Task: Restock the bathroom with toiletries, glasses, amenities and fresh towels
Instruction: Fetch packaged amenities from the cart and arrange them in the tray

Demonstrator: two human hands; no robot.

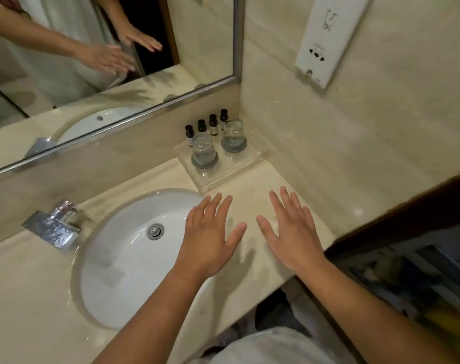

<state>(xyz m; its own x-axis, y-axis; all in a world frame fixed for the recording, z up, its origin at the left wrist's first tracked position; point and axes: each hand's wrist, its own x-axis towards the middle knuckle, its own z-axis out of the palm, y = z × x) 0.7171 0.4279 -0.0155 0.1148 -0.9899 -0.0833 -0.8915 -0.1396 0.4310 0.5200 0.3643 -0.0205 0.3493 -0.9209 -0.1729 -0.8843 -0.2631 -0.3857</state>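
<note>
A chrome faucet (53,227) sits at the left rim of the white oval basin (113,271), its spout pointing toward the bowl. Behind the basin, a framed mirror (92,61) runs along the wall and reflects both arms and hands. The basin is sunk into a cream stone countertop (26,298), and a metal drain (155,231) lies near the middle of the bowl.

Over the basin's right rim hangs the left hand (207,237), palm down, fingers straight and spread wide, holding nothing. Beyond the basin's far right edge, pushed into the corner of the walls, is a clear tray (239,173). On it four small toiletry bottles (213,124) with black caps stand upright in a row at the back. In front of them two clear glasses (204,151) each stand on round grey coasters (204,162), apart from one another.

To the right of the basin, over bare countertop, the right hand (291,232) is spread the same way, palm down, fingers straight and empty, with its thumb near the left thumb but not meeting it. Shadows lie under both hands, so they may be just above the stone rather than on it.

High on the side wall, well right of the basin, hangs a white wall panel (328,35) with sockets. Farther right a dark wooden door frame (407,214) slants down past the end of the countertop
</note>
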